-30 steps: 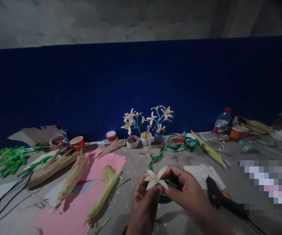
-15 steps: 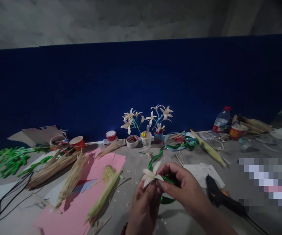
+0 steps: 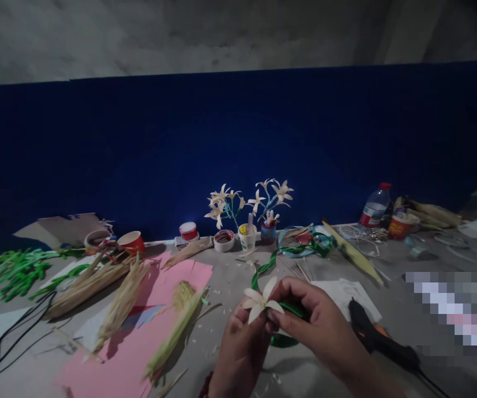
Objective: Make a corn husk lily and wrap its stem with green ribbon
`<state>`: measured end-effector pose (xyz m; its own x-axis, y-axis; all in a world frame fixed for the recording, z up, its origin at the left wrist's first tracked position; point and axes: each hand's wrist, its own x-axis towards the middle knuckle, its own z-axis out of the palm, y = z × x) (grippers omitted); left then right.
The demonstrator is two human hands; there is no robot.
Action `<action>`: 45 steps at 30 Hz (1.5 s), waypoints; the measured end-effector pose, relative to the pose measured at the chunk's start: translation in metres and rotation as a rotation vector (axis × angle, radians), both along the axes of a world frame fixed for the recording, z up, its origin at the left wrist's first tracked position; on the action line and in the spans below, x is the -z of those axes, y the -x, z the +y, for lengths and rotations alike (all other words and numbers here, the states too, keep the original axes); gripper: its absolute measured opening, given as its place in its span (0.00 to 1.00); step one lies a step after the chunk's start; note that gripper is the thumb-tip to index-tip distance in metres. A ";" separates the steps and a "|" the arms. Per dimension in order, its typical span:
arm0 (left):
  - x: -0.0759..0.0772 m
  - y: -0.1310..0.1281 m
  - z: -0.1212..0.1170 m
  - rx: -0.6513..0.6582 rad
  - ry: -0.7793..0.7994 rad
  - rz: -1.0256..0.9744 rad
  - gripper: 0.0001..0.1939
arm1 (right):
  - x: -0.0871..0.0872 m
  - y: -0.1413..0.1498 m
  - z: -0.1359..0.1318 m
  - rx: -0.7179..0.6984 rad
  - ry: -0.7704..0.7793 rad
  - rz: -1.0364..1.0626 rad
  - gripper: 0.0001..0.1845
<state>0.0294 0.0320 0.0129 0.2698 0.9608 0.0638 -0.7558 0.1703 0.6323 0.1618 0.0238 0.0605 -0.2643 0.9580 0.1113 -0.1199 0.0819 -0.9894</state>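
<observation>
A cream-coloured handmade flower point(image 3: 262, 300) with several pointed petals is held between my two hands, its face tipped up toward me. My left hand point(image 3: 240, 345) is closed around its base from below. The fingers of my right hand point(image 3: 310, 312) pinch just under the petals, where a shiny green ribbon point(image 3: 265, 265) runs. That ribbon trails back over the table and also hangs in a loop below my right hand. My fingers hide the flower's stem.
A black glue gun point(image 3: 381, 337) lies to the right, near white paper point(image 3: 348, 296). Left are pink paper point(image 3: 114, 362) and corn husks point(image 3: 176, 331). Finished flowers point(image 3: 221, 202) stand in cups at the back, before a blue panel point(image 3: 180, 138). A bottle point(image 3: 376, 204) stands back right.
The flower has turned slightly, so its petals spread more openly toward me. Both hands stay almost in place, still gripping it.
</observation>
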 end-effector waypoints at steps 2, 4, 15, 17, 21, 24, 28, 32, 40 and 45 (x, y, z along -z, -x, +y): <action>0.002 0.002 0.002 -0.017 0.013 0.009 0.10 | 0.000 -0.003 0.001 0.029 -0.051 -0.042 0.06; 0.004 0.004 0.002 -0.008 0.022 0.002 0.09 | 0.000 -0.006 0.003 0.027 -0.114 -0.069 0.05; 0.007 0.007 0.004 0.246 0.024 -0.015 0.17 | 0.006 -0.007 0.017 -0.175 0.074 0.120 0.12; 0.007 0.007 0.004 0.285 0.032 -0.001 0.18 | 0.004 -0.009 0.017 -0.175 0.109 0.102 0.11; 0.003 0.006 0.003 0.329 0.033 0.008 0.19 | 0.000 -0.012 0.018 -0.153 0.119 0.078 0.13; 0.003 0.005 0.002 0.335 0.036 0.001 0.18 | 0.002 -0.011 0.017 -0.163 0.101 0.072 0.15; 0.000 0.004 0.001 0.298 0.065 -0.008 0.15 | 0.005 -0.011 0.016 -0.135 0.029 0.017 0.14; -0.002 0.005 0.000 0.232 0.083 0.027 0.16 | 0.008 -0.011 0.016 -0.123 -0.050 -0.010 0.15; 0.000 0.007 -0.002 0.104 0.105 0.075 0.14 | 0.005 -0.010 0.009 -0.162 0.095 0.082 0.15; -0.002 0.004 -0.002 0.038 0.137 0.023 0.15 | 0.000 -0.006 -0.001 -0.039 -0.008 -0.026 0.12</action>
<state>0.0256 0.0295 0.0152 0.3057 0.9493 -0.0741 -0.7326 0.2842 0.6186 0.1681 0.0227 0.0600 -0.3041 0.9461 0.1117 -0.0973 0.0858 -0.9916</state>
